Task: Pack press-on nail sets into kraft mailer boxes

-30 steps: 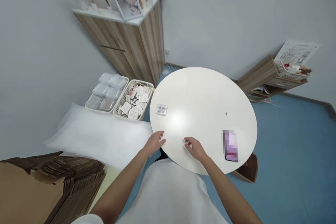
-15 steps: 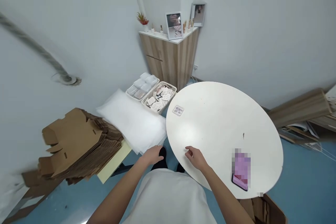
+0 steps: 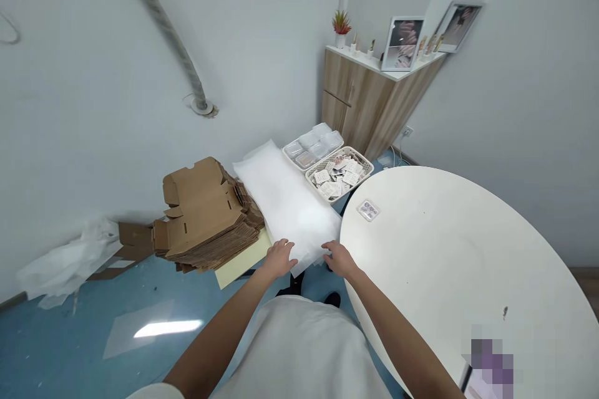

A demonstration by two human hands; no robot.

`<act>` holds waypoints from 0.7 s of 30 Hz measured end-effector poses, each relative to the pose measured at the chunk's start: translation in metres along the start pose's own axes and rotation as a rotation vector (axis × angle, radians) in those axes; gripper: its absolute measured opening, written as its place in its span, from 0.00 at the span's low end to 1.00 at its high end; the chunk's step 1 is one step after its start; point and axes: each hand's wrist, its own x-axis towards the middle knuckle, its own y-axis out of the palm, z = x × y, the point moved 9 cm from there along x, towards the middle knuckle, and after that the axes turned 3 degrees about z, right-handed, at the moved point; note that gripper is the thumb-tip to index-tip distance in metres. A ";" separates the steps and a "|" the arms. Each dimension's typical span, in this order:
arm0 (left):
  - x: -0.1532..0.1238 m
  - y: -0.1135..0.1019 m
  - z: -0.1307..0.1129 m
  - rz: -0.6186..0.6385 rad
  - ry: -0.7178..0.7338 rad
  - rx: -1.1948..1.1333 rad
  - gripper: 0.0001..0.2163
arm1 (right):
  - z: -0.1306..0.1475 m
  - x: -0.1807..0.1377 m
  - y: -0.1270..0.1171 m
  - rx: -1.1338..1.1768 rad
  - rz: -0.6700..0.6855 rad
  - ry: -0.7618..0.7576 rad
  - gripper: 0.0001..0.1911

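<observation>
A stack of white, thin translucent sheets [image 3: 290, 199], perhaps foam or plastic bags, lies in front of me to the left of the round table. My left hand [image 3: 279, 259] is at its near left edge, fingers apart and holding nothing. At the stack's near right corner, beside the table rim, my right hand [image 3: 340, 260] is open with its fingers pointing left. Whether either hand touches the sheets I cannot tell. Flattened brown cardboard boxes [image 3: 206, 206] are piled left of the sheets, over a pale yellow board [image 3: 243, 260].
Behind the sheets stand a basket of small cards [image 3: 337, 176] and a basket of clear plastic boxes [image 3: 312, 144]. On the white round table [image 3: 449, 249] lie a small clear case [image 3: 368, 210] and a pixelated phone-like object [image 3: 491, 365]. A wooden cabinet [image 3: 360, 100] fills the corner.
My view has swung left, so the table sits farther right. My right hand has moved from over the table to the sheets' near corner; both hands now face the stack.
</observation>
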 end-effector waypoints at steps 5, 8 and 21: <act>0.034 -0.014 0.027 -0.006 -0.006 0.003 0.23 | 0.023 0.065 0.016 -0.045 0.005 0.015 0.20; 0.053 -0.018 0.032 0.049 0.023 -0.024 0.25 | 0.025 0.097 0.018 -0.072 -0.019 0.088 0.24; 0.076 -0.001 0.050 0.151 0.084 -0.249 0.34 | 0.025 0.149 0.027 -0.173 -0.069 0.267 0.24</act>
